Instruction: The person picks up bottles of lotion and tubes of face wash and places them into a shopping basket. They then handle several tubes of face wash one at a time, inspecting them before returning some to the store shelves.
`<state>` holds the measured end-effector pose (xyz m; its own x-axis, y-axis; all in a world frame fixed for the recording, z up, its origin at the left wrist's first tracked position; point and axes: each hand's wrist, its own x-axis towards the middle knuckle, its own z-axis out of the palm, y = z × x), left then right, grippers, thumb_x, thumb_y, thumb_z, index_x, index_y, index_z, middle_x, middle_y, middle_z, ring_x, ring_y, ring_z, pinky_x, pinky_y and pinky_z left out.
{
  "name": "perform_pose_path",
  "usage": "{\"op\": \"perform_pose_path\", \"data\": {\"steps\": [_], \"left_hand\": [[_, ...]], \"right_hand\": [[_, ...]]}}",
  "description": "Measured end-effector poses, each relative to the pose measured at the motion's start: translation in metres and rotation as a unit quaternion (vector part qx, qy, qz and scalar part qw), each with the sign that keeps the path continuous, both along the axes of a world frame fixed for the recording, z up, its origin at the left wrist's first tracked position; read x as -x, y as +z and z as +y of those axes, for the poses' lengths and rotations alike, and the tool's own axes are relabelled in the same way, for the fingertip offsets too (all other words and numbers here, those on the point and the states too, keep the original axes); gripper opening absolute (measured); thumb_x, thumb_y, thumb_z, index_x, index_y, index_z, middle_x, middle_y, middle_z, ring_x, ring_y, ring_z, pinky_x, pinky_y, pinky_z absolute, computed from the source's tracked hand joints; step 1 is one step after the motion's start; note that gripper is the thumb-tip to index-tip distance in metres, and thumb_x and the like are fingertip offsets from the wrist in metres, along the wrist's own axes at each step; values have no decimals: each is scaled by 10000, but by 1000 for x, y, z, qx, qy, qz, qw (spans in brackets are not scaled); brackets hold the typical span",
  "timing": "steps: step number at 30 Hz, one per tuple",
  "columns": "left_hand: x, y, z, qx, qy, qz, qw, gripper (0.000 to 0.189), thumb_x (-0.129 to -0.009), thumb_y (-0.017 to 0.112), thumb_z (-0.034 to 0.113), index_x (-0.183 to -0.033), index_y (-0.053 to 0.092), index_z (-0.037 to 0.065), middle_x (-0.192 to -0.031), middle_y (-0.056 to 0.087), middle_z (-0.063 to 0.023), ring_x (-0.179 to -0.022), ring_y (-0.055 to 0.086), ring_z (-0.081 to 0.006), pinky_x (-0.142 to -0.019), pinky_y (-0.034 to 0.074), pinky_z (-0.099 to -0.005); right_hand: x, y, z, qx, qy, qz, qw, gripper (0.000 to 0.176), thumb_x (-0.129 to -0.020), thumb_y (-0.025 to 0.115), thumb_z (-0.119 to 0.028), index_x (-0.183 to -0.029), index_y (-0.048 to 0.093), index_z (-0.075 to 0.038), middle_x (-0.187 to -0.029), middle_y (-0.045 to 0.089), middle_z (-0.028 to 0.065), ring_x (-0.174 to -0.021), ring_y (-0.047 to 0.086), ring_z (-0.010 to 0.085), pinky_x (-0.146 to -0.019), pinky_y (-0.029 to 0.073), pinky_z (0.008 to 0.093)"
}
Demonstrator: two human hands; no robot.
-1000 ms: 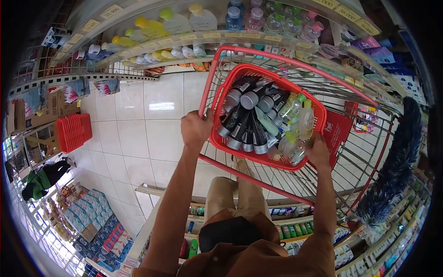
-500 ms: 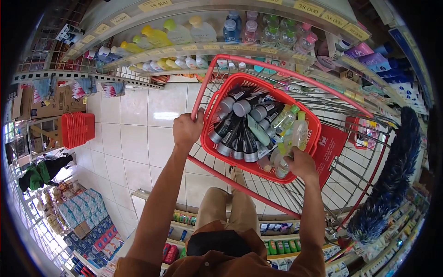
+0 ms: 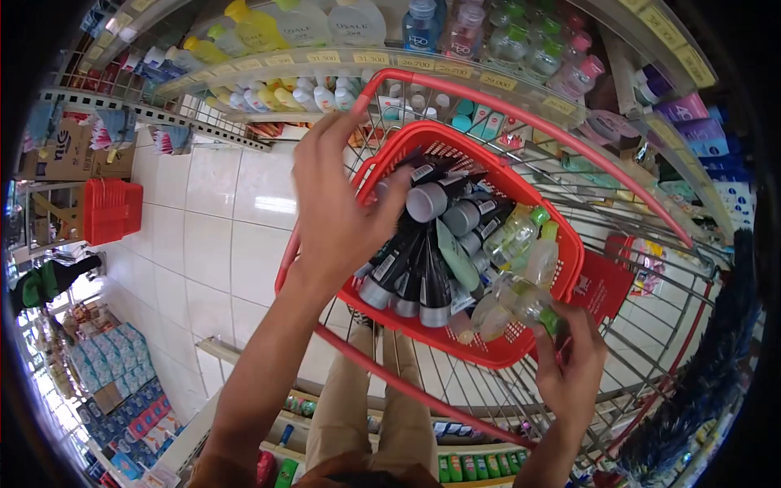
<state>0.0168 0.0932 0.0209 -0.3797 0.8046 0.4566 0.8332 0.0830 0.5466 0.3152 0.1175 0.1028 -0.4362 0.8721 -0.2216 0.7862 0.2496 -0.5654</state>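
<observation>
A red basket sits in the shopping cart, holding several black tubes with grey caps, a pale green tube and clear bottles with green caps. My right hand, at the basket's lower right edge, grips a clear bottle by its green cap end, the bottle tilted over the others. Over the basket's left side hovers my left hand, fingers apart and slightly blurred, with nothing in it. Part of the basket's left rim and some tubes are hidden behind it.
Ahead, shelves carry yellow and clear bottles above price tags. Stacked red baskets stand on the left. A dark blue fluffy duster borders the cart on the right. More shelved goods lie behind my legs.
My left hand has let go of the cart's red rail and moved over the basket, its fingers spreading. My right hand has lifted a clear bottle and drawn toward me. The view has shifted.
</observation>
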Motion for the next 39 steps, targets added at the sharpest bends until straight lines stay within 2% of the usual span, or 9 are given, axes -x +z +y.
{"op": "perform_pose_path", "data": {"steps": [4, 9, 11, 14, 17, 19, 29, 32, 39], "left_hand": [[8, -24, 75, -66, -15, 33, 997, 624, -812, 778, 252, -1325, 494, 38, -1290, 503, -172, -1225, 467, -391, -1032, 357, -487], [6, -55, 91, -6, -13, 113, 993, 649, -773, 775, 410, -1303, 528, 128, -1210, 511, -161, -1223, 438, -369, -1016, 312, -566], [4, -58, 101, 20, 11, 106, 994, 708, -716, 779, 533, -1200, 542, 74, -1152, 504, -158, -1214, 426, -366, -1019, 277, -607], [-3, -49, 110, 43, 37, 66, 996, 790, -670, 751, 660, -1104, 541, 33, -1129, 496, -169, -1203, 423, -382, -1055, 246, -614], [3, -60, 107, 20, 11, 75, 997, 723, -656, 800, 575, -1114, 557, 72, -1149, 510, -172, -1239, 408, -406, -1099, 209, -592], [4, -59, 106, 32, 5, 66, 997, 689, -670, 801, 549, -1108, 550, 79, -1184, 501, -183, -1251, 398, -414, -1114, 193, -584], [2, -59, 108, 70, 23, 77, 994, 566, -730, 783, 412, -1141, 560, 92, -1276, 480, -186, -1285, 380, -393, -1104, 196, -577], [2, -57, 108, 76, 29, 77, 994, 578, -737, 777, 405, -1174, 563, 93, -1290, 482, -193, -1283, 387, -397, -1106, 194, -586], [-1, -57, 110, 102, 40, 79, 991, 620, -746, 768, 408, -1238, 558, 95, -1311, 482, -210, -1297, 381, -402, -1107, 184, -600]], "right_hand": [[-3, -17, -12, -71, -84, 125, 986, 288, -838, 686, -26, -1106, 612, 48, -875, 647, 111, -689, 632, 141, -551, 550, 244], [-17, -30, -6, -10, -229, 304, 924, 335, -867, 704, -123, -1112, 553, 48, -889, 636, 121, -685, 638, 135, -528, 578, 259], [-18, -38, 0, -32, -232, 382, 894, 249, -902, 660, -112, -1093, 555, 9, -870, 627, 91, -627, 616, 128, -491, 551, 248], [3, -26, 32, -50, -198, 412, 888, 232, -922, 659, -117, -1096, 550, -7, -938, 644, 120, -778, 655, 186, -708, 584, 302], [44, -21, 79, -69, -211, 415, 882, 190, -954, 628, -104, -1091, 547, -1, -1061, 658, 178, -1010, 669, 271, -925, 559, 372], [70, -29, 117, -86, -202, 423, 879, 184, -964, 625, -92, -1071, 537, 29, -1114, 650, 228, -1092, 660, 327, -968, 554, 410], [146, -57, 253, -107, -233, 506, 824, 236, -901, 685, -7, -1046, 522, 83, -1133, 629, 248, -1033, 685, 351, -949, 579, 369], [154, -62, 291, -154, -166, 495, 839, 312, -922, 643, -22, -1202, 535, 65, -1162, 631, 192, -999, 677, 279, -914, 601, 391], [151, -51, 370, -61, -164, 177, 969, 295, -974, 599, -172, -1224, 590, -15, -1164, 639, 168, -982, 663, 249, -835, 578, 369]]}}
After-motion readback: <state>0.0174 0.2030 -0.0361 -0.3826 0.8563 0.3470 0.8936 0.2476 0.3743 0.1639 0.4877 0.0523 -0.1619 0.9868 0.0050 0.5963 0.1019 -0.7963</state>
